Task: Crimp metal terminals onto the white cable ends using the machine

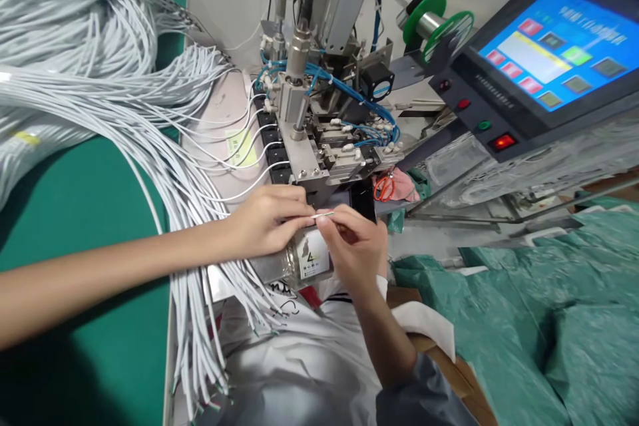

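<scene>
My left hand (pixel 272 218) pinches a white cable (pixel 314 216) just behind its stripped end. From the right, my right hand (pixel 352 236) closes thumb and finger on the thin coloured wires that stick out of that cable, one of them green. Both hands meet in front of a metal machine (pixel 299 140) with air cylinders and blue tubes. Several white cables (pixel 249 121) run into a row of black slots (pixel 278 157) on its left side. Below my fingers is a clear packet with a white label (pixel 313 254).
Large bundles of white cables (pixel 90 13) cover the green table (pixel 100 213) at left, with loose ends hanging over its edge. A touchscreen panel (pixel 559 46) juts in at upper right, near a green spool (pixel 433 23). Orange-handled scissors (pixel 384 188) lie by a pink cloth (pixel 403 186).
</scene>
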